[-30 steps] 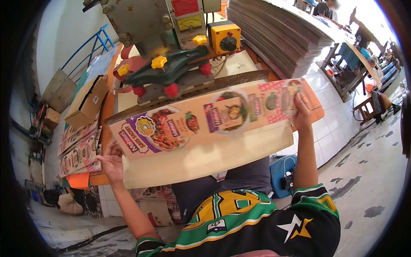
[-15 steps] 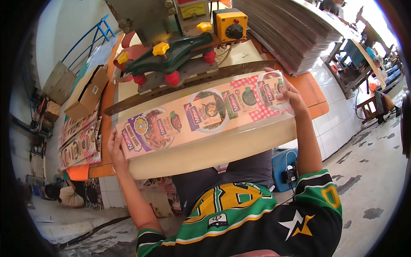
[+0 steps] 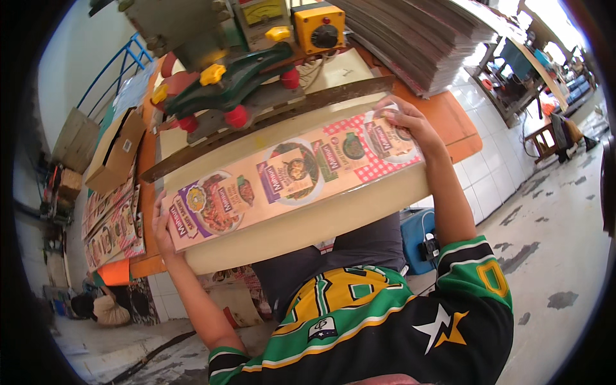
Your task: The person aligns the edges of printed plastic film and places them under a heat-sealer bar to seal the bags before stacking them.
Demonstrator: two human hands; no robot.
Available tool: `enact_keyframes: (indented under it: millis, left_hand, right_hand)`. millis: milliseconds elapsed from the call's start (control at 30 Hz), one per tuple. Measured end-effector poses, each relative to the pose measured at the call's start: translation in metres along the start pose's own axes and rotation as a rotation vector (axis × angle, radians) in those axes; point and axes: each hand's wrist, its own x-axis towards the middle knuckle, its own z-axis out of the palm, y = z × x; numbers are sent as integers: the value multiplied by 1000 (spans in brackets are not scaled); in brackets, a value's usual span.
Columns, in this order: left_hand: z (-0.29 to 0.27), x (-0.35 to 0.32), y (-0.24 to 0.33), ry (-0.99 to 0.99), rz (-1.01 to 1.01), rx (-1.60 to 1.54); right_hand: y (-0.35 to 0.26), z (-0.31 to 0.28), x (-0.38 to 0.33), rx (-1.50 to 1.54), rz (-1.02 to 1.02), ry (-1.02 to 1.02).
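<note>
A long printed sheet (image 3: 305, 176) with food pictures and a red-checked end lies across the pale bench surface (image 3: 308, 237) in front of me. My left hand (image 3: 163, 226) grips its left end, the fingers at the outer edge. At the right end, my right hand (image 3: 409, 126) is closed over the far corner, its fingers bent on the print. Just beyond the sheet runs a long dark metal bar (image 3: 273, 123). Above that bar sits a machine's dark green bracket (image 3: 234, 80) with yellow knobs and red feet.
A yellow control box (image 3: 319, 30) with a black dial stands behind the machine. Beside it rises a tall stack of sheets (image 3: 410, 42). On the left are an opened cardboard box (image 3: 115, 151) and more printed sheets (image 3: 112, 234). A blue case (image 3: 418, 240) with a plug stands right of my legs.
The view has shifted, so the bench and machine appear farther left. My right hand has moved from the sheet's right end to its far corner. My left hand stays at the left end.
</note>
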Motion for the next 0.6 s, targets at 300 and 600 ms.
enact_keyframes:
  millis: [300, 600]
  left_hand:
    - [-15, 2, -1, -49, -44, 13]
    - [-11, 0, -7, 7, 11, 44]
  right_hand:
    - [7, -7, 6, -6, 48, 12]
    - [11, -13, 4, 13, 26, -6]
